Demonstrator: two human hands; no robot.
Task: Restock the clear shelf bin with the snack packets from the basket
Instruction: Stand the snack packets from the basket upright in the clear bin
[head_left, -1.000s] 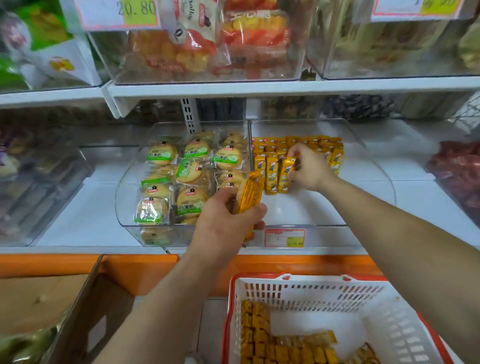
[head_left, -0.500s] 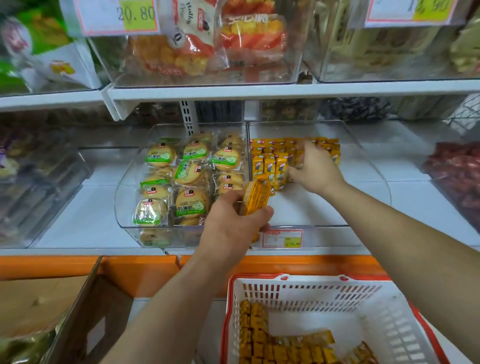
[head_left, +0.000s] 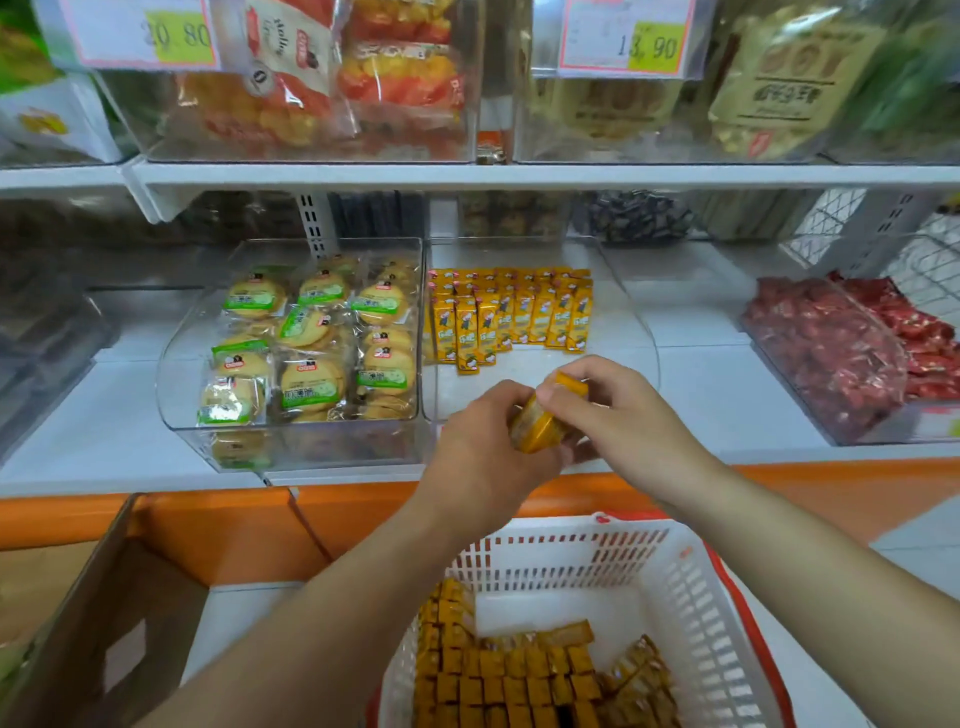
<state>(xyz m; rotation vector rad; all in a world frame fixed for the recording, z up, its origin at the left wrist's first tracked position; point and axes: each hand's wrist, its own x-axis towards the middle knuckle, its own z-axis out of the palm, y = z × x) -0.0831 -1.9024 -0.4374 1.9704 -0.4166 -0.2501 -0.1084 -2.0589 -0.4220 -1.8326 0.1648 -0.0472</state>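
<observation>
The left hand (head_left: 483, 452) curls around a small stack (head_left: 537, 423) of yellow packets, held tilted just in front of the clear bin (head_left: 621, 322). The right hand (head_left: 623, 415) pinches the top of that stack between thumb and fingertips. Beyond both hands, rows (head_left: 511, 312) of the same packets stand upright along the back of the bin. A cookie bin (head_left: 311, 338) sits just to its left. Below, the white basket (head_left: 675, 587) holds many more packets (head_left: 519, 680)
</observation>
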